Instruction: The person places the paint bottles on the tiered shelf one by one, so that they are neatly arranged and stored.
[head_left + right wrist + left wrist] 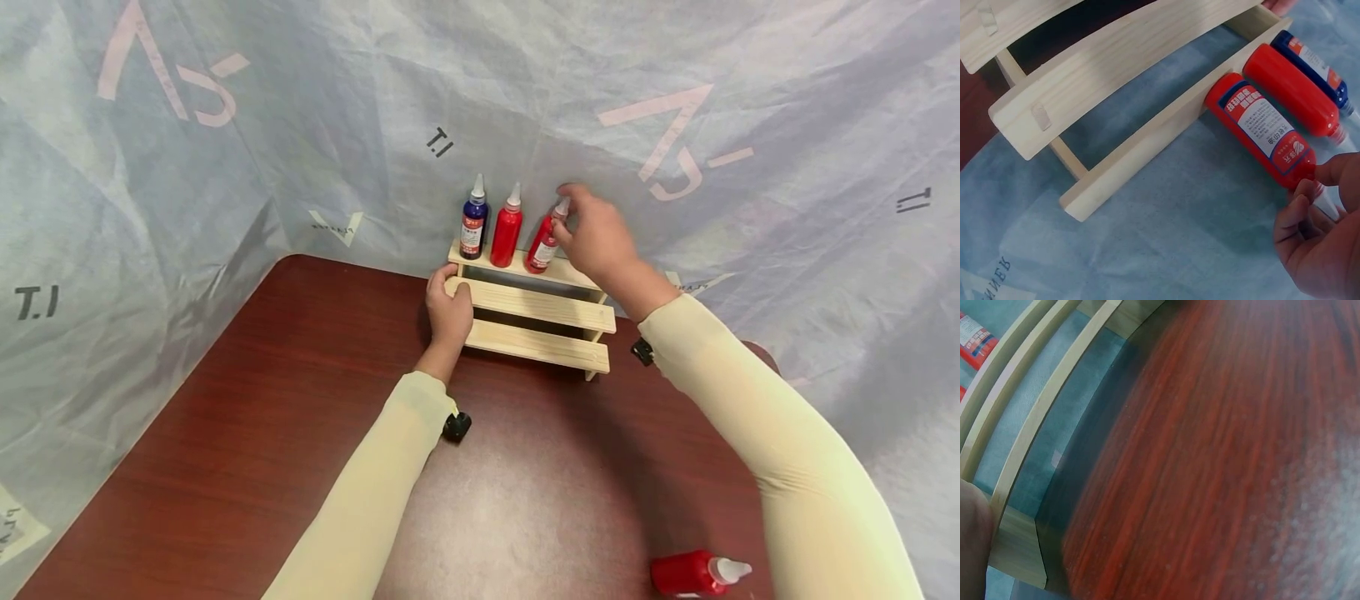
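Right hand (600, 237) pinches the labelled red bottle (545, 247) at its neck; bottle sits on the top tier of the wooden rack (536, 302), 12 o'clock from rack centre. Left hand (450, 312) grips the rack's 9 o'clock end, at the middle tier. Blue bottle (472, 229) and plain red bottle (506, 237) upright, same tier, around 11. Lying red bottle (681, 573) on the table (262, 433), well apart, 5 o'clock.

head: above, facing forward-down | wrists: close | shared: wooden shelf (536, 304)
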